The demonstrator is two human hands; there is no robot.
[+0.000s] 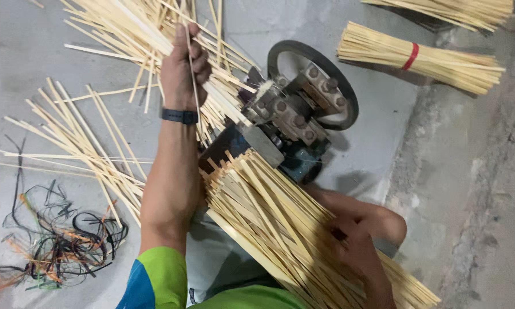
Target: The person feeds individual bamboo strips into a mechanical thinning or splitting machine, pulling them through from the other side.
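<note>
Nearest bundle: thick sheaf of pale flat bamboo strips [280,229] lying slantwise across the person's lap, its cut ends pointing up toward the machine.
Right hand: right hand [357,252] lies blurred on the sheaf's lower right side; whether its fingers are closed around the strips I cannot tell.
Left hand: left hand [184,66], a dark wristband [179,116] on its wrist, is closed on one thin pale bamboo sliver [194,91] that runs down past the wrist.
Machine: dark metal bolted cutting machine with a round black wheel [303,109] stands on the grey concrete floor [383,114], just above the sheaf's ends.
Loose strips: scattered pale bamboo strips [85,143] spread on the floor left of the arm and above the left hand.
Tied bundle: bamboo stick bundle bound with a red band [417,57] lies well apart, upper right.
Cords: tangle of black and orange cords [57,240] at lower left.
Containers: none in view; everything lies on the floor or lap.
</note>
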